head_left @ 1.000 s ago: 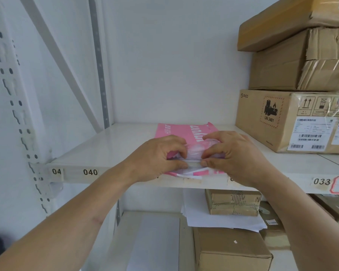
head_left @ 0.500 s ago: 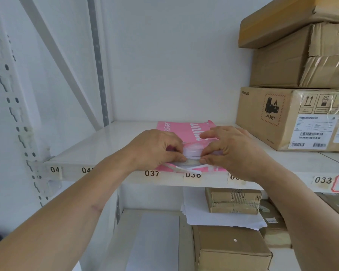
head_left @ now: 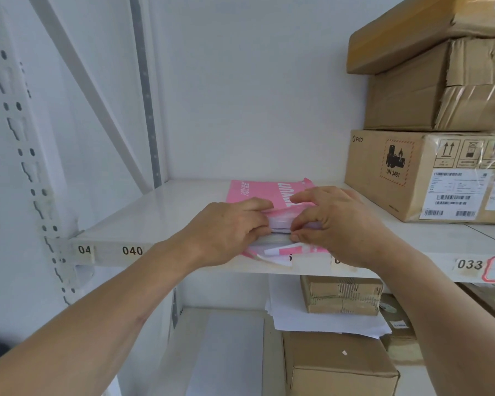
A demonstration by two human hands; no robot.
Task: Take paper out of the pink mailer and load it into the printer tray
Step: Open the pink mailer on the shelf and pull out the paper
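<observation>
A pink mailer (head_left: 257, 191) with white lettering lies flat on a white shelf (head_left: 166, 212), its open end at the shelf's front edge. My left hand (head_left: 226, 228) pinches the left side of that opening, and my right hand (head_left: 335, 224) pinches the right side. Between the two hands the flap is lifted, and a white stack of paper (head_left: 279, 224) shows inside the mouth. Torn pink and white strips (head_left: 280, 251) hang over the shelf edge. No printer tray is in view.
Stacked cardboard boxes (head_left: 429, 172) fill the shelf's right side, close to my right hand. Below, more boxes (head_left: 340, 294) and loose white sheets (head_left: 320, 321) sit on a lower shelf. A perforated upright (head_left: 26, 155) and a diagonal brace stand at the left.
Both hands stayed on the mailer's opening and shifted slightly back along it. The flap is pressed flatter, and the white paper edge shows more clearly between the fingers.
</observation>
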